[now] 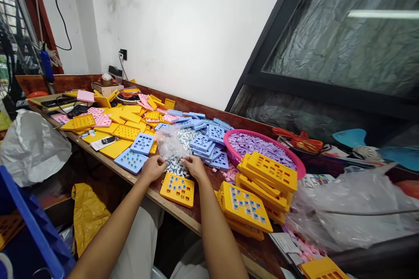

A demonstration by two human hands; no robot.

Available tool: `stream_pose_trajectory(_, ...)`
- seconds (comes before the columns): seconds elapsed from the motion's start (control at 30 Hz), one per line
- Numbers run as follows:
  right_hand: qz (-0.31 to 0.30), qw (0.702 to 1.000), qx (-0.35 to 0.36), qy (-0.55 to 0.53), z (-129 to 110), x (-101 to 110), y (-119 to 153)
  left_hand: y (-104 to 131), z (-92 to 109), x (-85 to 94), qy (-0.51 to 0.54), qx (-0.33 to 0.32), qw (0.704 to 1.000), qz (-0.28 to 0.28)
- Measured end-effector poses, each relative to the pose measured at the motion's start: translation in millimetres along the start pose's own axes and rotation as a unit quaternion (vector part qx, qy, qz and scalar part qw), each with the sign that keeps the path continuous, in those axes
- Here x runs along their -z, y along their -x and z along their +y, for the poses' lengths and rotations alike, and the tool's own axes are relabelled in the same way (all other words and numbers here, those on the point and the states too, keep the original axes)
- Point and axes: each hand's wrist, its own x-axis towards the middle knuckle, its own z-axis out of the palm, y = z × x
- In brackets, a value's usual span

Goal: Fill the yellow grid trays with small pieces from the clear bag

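My left hand (155,168) is at the left edge of a heap of small white and blue pieces (178,166), fingertips pinched together. My right hand (195,167) is at the heap's right side, its thumb and fingers also drawn together. Whatever either pinch holds is too small to make out. Just below the hands, a yellow plastic panel with square openings (177,189) lies flat near the table edge. Blue-and-white pieces fill many of its upper openings, while several lower ones are bare. A clear plastic bag (167,139) lies behind the heap, partly over it.
Stacked yellow panels (248,205) stand to the right, before a pink basket (299,168) of purple pieces. Blue panels (201,143) lie behind the heap; another blue panel (131,160) is at left. Yellow panels (126,131) cover the left side. A blue crate (29,222) stands lower left.
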Motion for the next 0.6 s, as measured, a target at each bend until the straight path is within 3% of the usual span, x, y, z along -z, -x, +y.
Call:
stream_pose_trajectory(0.17, -0.063, 0.992, 0.003, -0.109, -6, 0, 3, 9, -4, 2.3, -0.005, -0.058, 0.995, -0.081)
stream_pose_trajectory(0.33, -0.085, 0.984, 0.006, -0.156, -17, 0, 8, 6, -4, 1.0, -0.014, -0.069, 0.994, -0.084)
stream_pose_trajectory(0.6, -0.044, 0.996, 0.059, -0.047, -33, 0, 27, 8, 3, 3.1, -0.024, -0.109, 0.989, -0.099)
